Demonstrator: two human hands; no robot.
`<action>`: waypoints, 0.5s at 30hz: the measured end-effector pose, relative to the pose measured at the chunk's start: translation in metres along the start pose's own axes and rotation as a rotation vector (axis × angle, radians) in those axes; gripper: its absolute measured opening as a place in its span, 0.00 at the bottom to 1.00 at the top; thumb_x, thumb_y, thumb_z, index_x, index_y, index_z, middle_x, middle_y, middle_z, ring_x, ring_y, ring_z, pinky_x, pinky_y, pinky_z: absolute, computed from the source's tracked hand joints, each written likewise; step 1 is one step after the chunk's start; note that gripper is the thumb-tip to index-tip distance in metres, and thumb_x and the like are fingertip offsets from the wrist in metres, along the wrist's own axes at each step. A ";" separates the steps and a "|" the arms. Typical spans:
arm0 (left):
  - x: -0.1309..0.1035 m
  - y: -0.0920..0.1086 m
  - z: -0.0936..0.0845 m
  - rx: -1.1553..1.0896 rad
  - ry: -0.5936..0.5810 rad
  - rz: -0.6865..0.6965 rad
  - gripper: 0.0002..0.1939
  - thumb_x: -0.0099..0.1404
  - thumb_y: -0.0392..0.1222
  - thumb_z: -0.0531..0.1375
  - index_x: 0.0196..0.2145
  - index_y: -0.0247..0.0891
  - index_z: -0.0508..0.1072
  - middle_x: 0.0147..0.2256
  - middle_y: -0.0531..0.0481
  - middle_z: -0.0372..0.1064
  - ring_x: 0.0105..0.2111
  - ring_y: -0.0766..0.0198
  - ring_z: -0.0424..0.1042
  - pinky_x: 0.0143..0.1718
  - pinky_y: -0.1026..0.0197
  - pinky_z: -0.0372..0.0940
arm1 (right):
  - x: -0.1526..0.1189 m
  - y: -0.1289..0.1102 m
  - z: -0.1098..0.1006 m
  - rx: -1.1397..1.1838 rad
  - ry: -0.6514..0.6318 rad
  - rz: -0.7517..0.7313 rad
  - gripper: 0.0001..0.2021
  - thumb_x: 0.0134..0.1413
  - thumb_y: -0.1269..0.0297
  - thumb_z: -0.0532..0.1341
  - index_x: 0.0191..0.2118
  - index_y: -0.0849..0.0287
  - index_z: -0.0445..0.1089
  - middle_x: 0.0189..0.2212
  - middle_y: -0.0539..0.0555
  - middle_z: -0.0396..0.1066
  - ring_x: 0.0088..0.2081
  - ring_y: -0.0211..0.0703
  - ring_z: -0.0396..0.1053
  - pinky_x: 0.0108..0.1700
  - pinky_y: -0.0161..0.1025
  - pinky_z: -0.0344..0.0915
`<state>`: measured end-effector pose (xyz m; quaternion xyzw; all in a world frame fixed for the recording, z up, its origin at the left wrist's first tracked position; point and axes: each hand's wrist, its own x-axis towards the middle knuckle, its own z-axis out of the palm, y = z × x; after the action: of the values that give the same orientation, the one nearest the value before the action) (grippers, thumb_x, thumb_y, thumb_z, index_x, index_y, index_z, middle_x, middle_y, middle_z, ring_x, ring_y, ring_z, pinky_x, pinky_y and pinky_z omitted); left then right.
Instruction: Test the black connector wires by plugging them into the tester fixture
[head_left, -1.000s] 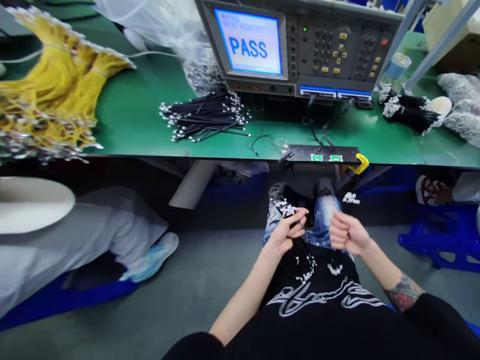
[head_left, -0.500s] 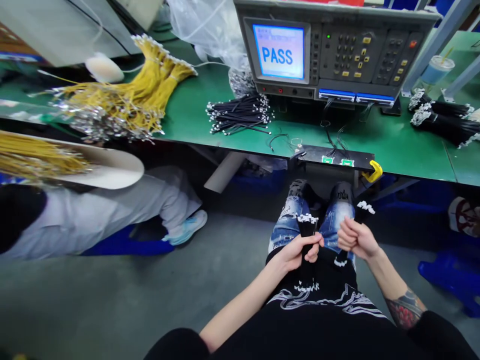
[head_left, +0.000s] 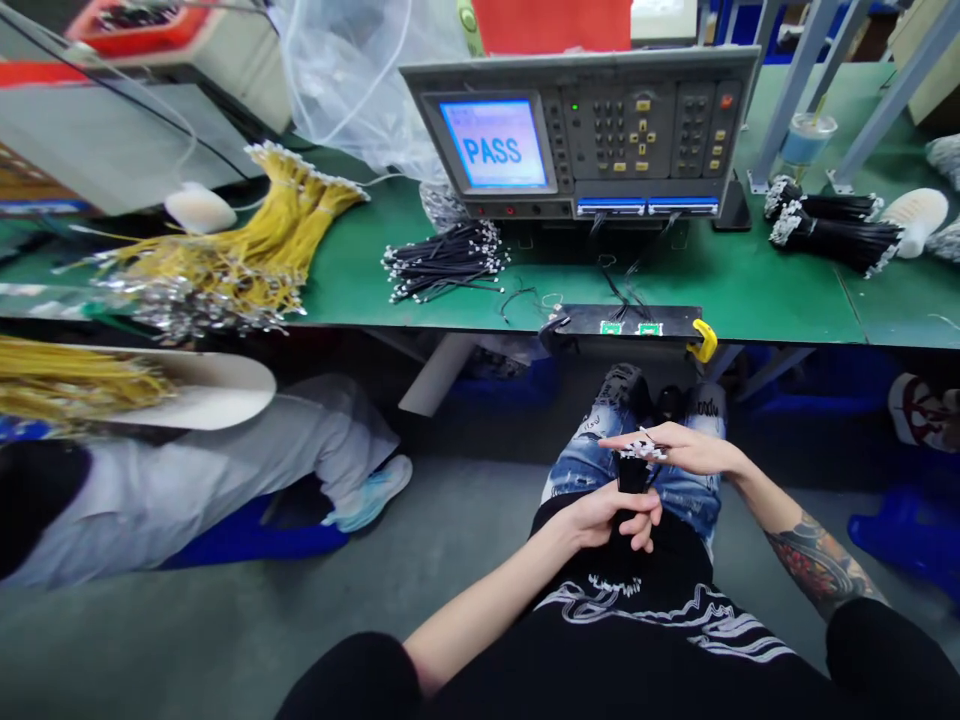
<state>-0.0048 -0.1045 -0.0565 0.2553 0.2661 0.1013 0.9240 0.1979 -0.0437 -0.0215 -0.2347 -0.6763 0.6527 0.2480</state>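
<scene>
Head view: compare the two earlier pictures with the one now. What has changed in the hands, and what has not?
The right hand has opened from a fist and now lies flat over the white connector ends of the black wire bundle. The left hand still grips that bundle. The tester screen still reads PASS.

Bare green bench is lying open right of the black fixture board; left of the board, a pile of black wires is blocking passage.

I note black wires with white connectors, a green bench top, yellow wire bundles, blue mottled jeans, and a grey tester with blue "PASS".
</scene>
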 end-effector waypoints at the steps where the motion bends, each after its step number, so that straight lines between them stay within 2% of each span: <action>1: 0.001 0.001 0.000 0.005 -0.008 -0.010 0.18 0.56 0.52 0.74 0.26 0.34 0.76 0.12 0.61 0.56 0.15 0.66 0.64 0.31 0.58 0.69 | -0.004 0.001 -0.003 0.006 0.024 0.016 0.25 0.67 0.45 0.58 0.56 0.57 0.78 0.42 0.57 0.80 0.49 0.53 0.74 0.56 0.49 0.66; 3: 0.003 0.003 0.000 0.008 -0.025 -0.021 0.17 0.57 0.51 0.73 0.27 0.34 0.76 0.12 0.61 0.56 0.15 0.67 0.63 0.30 0.59 0.68 | -0.012 0.002 -0.009 0.022 0.162 0.052 0.26 0.68 0.44 0.57 0.58 0.58 0.76 0.28 0.51 0.75 0.35 0.46 0.72 0.42 0.41 0.69; 5: 0.004 0.005 -0.001 0.005 -0.047 -0.020 0.18 0.58 0.52 0.73 0.28 0.34 0.76 0.12 0.61 0.56 0.15 0.67 0.63 0.29 0.60 0.68 | -0.019 0.004 -0.012 0.051 0.260 0.089 0.29 0.68 0.42 0.56 0.61 0.60 0.73 0.20 0.45 0.64 0.25 0.40 0.62 0.30 0.35 0.61; 6: 0.004 0.006 -0.002 0.002 -0.060 -0.015 0.18 0.58 0.52 0.73 0.28 0.34 0.76 0.12 0.61 0.56 0.15 0.68 0.62 0.28 0.60 0.67 | -0.021 0.004 -0.012 0.067 0.251 0.107 0.30 0.67 0.42 0.57 0.61 0.61 0.73 0.19 0.43 0.59 0.23 0.38 0.57 0.27 0.34 0.57; 9: 0.003 0.006 -0.005 -0.020 -0.098 0.012 0.20 0.58 0.55 0.73 0.29 0.35 0.75 0.13 0.62 0.55 0.13 0.69 0.59 0.25 0.62 0.64 | -0.025 0.007 -0.004 0.098 0.138 0.153 0.31 0.66 0.41 0.58 0.61 0.62 0.73 0.18 0.41 0.50 0.21 0.35 0.46 0.24 0.34 0.47; 12: -0.001 0.004 -0.009 -0.054 -0.117 0.053 0.21 0.58 0.56 0.73 0.29 0.36 0.74 0.13 0.64 0.53 0.12 0.71 0.55 0.22 0.63 0.62 | -0.022 0.010 0.006 0.140 0.217 0.202 0.29 0.69 0.42 0.55 0.60 0.62 0.73 0.17 0.39 0.41 0.20 0.34 0.37 0.22 0.35 0.39; 15: -0.006 0.003 -0.015 -0.078 -0.121 0.080 0.21 0.58 0.56 0.73 0.29 0.36 0.74 0.13 0.64 0.54 0.12 0.71 0.55 0.23 0.62 0.62 | -0.013 0.012 0.016 0.340 0.236 0.258 0.27 0.63 0.44 0.64 0.57 0.60 0.76 0.17 0.39 0.42 0.20 0.34 0.37 0.22 0.35 0.35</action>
<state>-0.0183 -0.0978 -0.0633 0.2351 0.1951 0.1327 0.9429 0.1978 -0.0637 -0.0339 -0.3486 -0.4874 0.7516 0.2757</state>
